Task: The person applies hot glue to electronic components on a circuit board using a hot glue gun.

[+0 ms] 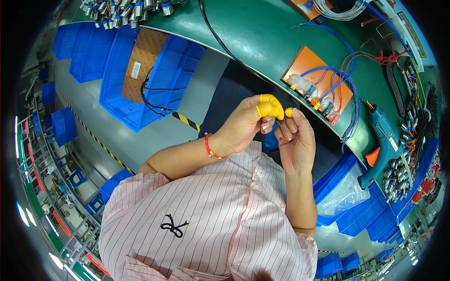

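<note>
So you've got two hands up over the bench edge, left hand (240,125) and right hand (299,143), with three yellow finger cots (269,110) showing, two on the left and one on the right. Your left thumb and index tips are curled together, right fingertips just beside them, but I can't tell if anything's pinched in there. Nearest thing to your hands is the one orange block (299,63), just ahead and to the right on the green benchtop (255,28), carrying a row of small connectors (302,85) in something clear, with blue and red wires running off it; too jumbled to count. One teal glue gun (386,136) with an orange trigger lies further right. Two piles of metal connectors too, one far left (126,11), one past the gun (401,180). Containers: the big blue crate (119,114) on your left has one brown cardboard sheet (143,51) with a white label, plus black cables (146,89) looped over it. The blue bin (335,172) by your right arm holds clear plastic bagging (349,194), and the blue tray (432,152) at far right has loads of red parts (425,187).
</note>
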A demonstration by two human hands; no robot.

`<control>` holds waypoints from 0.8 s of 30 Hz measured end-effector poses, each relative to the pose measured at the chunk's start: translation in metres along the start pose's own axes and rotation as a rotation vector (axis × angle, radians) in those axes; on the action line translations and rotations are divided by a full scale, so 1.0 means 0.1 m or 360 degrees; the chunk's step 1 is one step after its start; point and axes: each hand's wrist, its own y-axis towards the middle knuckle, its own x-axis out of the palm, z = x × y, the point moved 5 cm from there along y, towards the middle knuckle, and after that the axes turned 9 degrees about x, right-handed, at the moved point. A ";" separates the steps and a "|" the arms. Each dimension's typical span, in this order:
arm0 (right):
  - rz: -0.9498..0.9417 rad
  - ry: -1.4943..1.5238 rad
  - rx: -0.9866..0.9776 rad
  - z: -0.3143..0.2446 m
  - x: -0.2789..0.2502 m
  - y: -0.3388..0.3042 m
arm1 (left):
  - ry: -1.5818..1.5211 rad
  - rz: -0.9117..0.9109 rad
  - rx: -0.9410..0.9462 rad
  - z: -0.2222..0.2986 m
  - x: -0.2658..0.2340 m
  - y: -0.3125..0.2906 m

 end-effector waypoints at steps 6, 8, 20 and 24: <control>0.0075 -0.0095 0.0104 0.12 -0.20 0.02 | 0.0160 -0.0057 0.0158 0.00 -0.03 0.02; 0.0107 -0.0110 0.0129 0.15 -0.25 0.00 | 0.0201 -0.0079 0.0190 -0.02 -0.02 0.02; 0.0295 -0.0864 -0.0751 -0.13 -0.14 -0.31 | 0.0656 -0.0221 0.0279 -0.01 0.11 0.00; 0.0136 -0.1120 -0.1004 -0.15 -0.08 -0.34 | 0.0676 -0.0328 0.0299 -0.02 0.15 -0.03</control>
